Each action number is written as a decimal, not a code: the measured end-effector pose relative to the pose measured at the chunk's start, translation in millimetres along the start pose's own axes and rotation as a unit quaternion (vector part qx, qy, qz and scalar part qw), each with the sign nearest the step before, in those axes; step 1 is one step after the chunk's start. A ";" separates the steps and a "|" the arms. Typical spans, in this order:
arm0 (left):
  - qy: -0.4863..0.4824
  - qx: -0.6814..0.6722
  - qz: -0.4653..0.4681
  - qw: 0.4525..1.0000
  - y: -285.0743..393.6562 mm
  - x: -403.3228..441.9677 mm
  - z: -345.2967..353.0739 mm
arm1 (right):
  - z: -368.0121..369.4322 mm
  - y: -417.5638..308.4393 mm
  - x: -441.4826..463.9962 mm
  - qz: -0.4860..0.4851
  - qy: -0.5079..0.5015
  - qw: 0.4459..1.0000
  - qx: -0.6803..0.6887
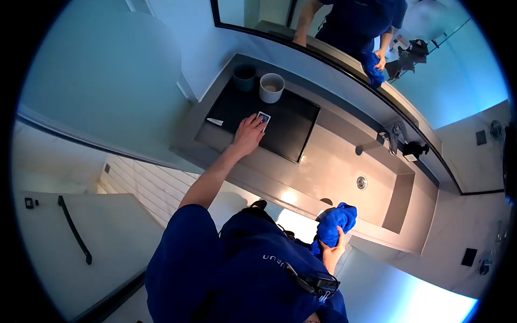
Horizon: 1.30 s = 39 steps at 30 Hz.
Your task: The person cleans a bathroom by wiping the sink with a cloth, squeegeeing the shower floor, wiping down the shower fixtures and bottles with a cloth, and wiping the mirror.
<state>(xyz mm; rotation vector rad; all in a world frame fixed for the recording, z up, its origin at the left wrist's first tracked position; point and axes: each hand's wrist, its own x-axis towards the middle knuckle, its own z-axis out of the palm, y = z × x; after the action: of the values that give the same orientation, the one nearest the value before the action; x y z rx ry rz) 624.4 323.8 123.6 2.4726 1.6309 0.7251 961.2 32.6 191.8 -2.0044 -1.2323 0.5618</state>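
Observation:
My left hand (249,134) reaches over the black tray (288,126) on the counter. Its fingers are closed at the lower edge of a small white-bordered card (263,117) with a dark middle; whether the card is lifted off the tray I cannot tell. Left of this hand lies a small white packet (215,122). Behind it stand a white cup (272,89) and a dark blue-grey cup (244,78). Bunched up in my right hand (334,250) is a blue cloth (336,223), held near the front edge of the sink.
A long basin (344,172) with a drain (361,183) extends right of the tray. At its back are a tap (397,137) and a black dispenser (413,151). A mirror (344,24) runs along the wall. Glass panels (102,81) stand at the left.

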 end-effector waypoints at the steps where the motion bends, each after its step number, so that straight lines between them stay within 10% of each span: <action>1: -0.026 0.001 -0.023 0.999 -5.7 0.1 3.4 | -0.8 1.5 0.6 -0.001 0.004 1.000 0.000; 15: 0.041 -0.066 0.000 0.997 -5.9 1.0 5.6 | 31.7 35.9 -27.9 0.027 0.077 0.996 0.047; 20: 0.070 -0.028 0.055 0.996 38.1 -5.0 13.6 | 45.5 70.7 -94.4 0.131 -0.095 0.987 0.004; 25: -0.175 -0.374 -0.001 0.911 199.7 -26.8 19.3 | 63.8 88.0 -123.6 0.156 -0.073 0.973 0.153; 31: -0.312 -0.312 0.432 0.786 337.0 -97.5 39.1 | 17.0 83.9 -119.4 0.157 0.078 0.974 0.147; 33: -0.445 -0.347 0.371 0.738 359.6 -119.7 53.2 | -17.7 79.1 -119.5 0.159 0.110 0.965 0.175; 35: -0.654 -0.537 0.033 0.533 382.8 -140.5 63.1 | -46.2 83.2 -123.7 0.147 0.231 0.940 0.205; 39: -0.638 -0.628 -0.137 0.424 455.3 -168.0 62.4 | -118.7 103.6 -155.4 0.087 0.231 0.759 0.603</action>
<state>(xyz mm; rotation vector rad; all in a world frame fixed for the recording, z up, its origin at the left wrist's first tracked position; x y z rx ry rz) 982.5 -7.6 161.7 0.8122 0.3275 -0.1799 1031.6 -177.2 191.4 -0.9915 -0.1745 0.6449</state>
